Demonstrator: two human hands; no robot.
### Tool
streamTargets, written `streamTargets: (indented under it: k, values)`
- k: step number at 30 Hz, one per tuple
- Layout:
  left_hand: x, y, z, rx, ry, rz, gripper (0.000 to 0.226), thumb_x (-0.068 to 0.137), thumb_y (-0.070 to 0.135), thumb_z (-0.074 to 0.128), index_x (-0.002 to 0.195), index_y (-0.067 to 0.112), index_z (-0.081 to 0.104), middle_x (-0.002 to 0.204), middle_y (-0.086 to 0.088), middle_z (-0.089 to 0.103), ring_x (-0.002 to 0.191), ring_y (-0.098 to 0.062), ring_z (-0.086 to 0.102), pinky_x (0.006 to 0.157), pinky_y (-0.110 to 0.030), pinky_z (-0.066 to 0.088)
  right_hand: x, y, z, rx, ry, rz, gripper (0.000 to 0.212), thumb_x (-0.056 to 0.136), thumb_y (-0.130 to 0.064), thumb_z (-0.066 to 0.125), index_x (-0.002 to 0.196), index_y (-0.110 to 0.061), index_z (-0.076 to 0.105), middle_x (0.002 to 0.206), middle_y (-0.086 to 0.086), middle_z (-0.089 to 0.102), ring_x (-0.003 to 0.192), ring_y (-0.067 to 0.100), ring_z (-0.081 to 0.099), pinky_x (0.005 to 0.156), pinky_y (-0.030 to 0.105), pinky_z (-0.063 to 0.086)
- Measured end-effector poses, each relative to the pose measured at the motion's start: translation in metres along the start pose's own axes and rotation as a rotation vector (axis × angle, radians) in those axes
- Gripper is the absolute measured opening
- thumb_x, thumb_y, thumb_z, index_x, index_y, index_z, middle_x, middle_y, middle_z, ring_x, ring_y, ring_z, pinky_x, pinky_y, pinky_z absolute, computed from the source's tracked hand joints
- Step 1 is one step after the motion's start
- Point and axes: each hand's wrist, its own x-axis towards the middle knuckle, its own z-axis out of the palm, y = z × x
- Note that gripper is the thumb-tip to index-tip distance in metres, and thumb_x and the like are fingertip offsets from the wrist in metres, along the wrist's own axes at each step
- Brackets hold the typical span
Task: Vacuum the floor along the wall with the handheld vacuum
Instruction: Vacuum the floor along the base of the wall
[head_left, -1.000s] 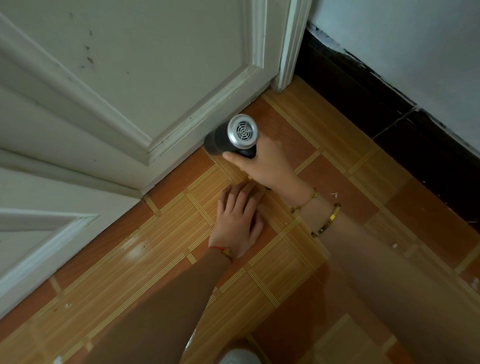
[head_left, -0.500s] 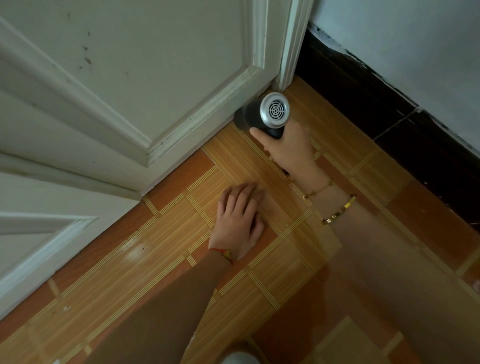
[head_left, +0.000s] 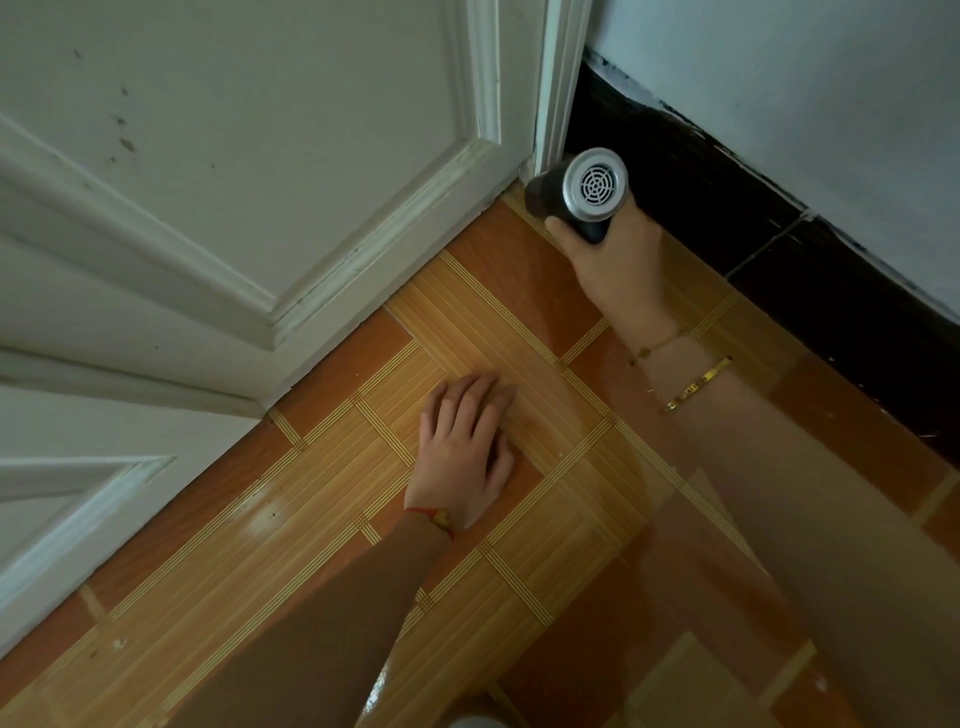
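Note:
My right hand (head_left: 613, 260) grips the handle of the black handheld vacuum (head_left: 576, 195). Its silver vented rear cap faces the camera and its nose points at the floor beside the white door frame (head_left: 558, 88), at the corner where the dark skirting (head_left: 727, 208) of the wall begins. The nozzle tip is hidden behind the vacuum's body. My left hand (head_left: 465, 452) rests palm down on the orange patterned floor (head_left: 311, 545), fingers together and lightly bent, holding nothing.
A white panelled door (head_left: 234, 156) runs along the left from the near left edge to the frame. The pale wall (head_left: 805, 78) above the dark skirting runs off to the right. Small white specks lie on the floor near the skirting.
My right hand has slid the vacuum along the foot of the door, up and to the right, from mid-door to the frame corner. My left hand has stayed in place on the floor.

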Motion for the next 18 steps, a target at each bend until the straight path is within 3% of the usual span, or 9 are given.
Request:
streamTargets:
  k: [6, 13, 18]
  values:
    - [-0.001, 0.001, 0.000, 0.001, 0.016, -0.001, 0.048, 0.095, 0.026, 0.052, 0.142, 0.015, 0.051, 0.147, -0.005, 0.048, 0.141, -0.026, 0.037, 0.119, -0.052, 0.024, 0.006, 0.016, -0.020, -0.037, 0.099, 0.094, 0.067, 0.080, -0.044, 0.072, 0.135, -0.013, 0.050, 0.130, 0.001, 0.062, 0.119, 0.016, 0.057, 0.089, 0.018, 0.040]
    - [-0.001, 0.000, -0.001, -0.001, 0.007, -0.001, 0.049, 0.095, 0.026, 0.052, 0.142, 0.013, 0.051, 0.148, -0.006, 0.048, 0.141, -0.027, 0.037, 0.118, -0.053, 0.024, 0.011, 0.014, -0.021, -0.082, 0.021, 0.045, 0.070, 0.081, -0.044, 0.072, 0.138, -0.014, 0.046, 0.133, 0.003, 0.060, 0.124, 0.021, 0.054, 0.092, 0.022, 0.039]
    - [-0.001, 0.000, 0.000, -0.003, 0.020, 0.000, 0.048, 0.095, 0.025, 0.053, 0.142, 0.013, 0.051, 0.148, -0.006, 0.047, 0.142, -0.026, 0.037, 0.119, -0.052, 0.024, 0.005, 0.023, -0.032, -0.065, 0.104, 0.106, 0.071, 0.081, -0.043, 0.072, 0.139, -0.012, 0.046, 0.133, 0.004, 0.059, 0.123, 0.019, 0.054, 0.095, 0.022, 0.041]
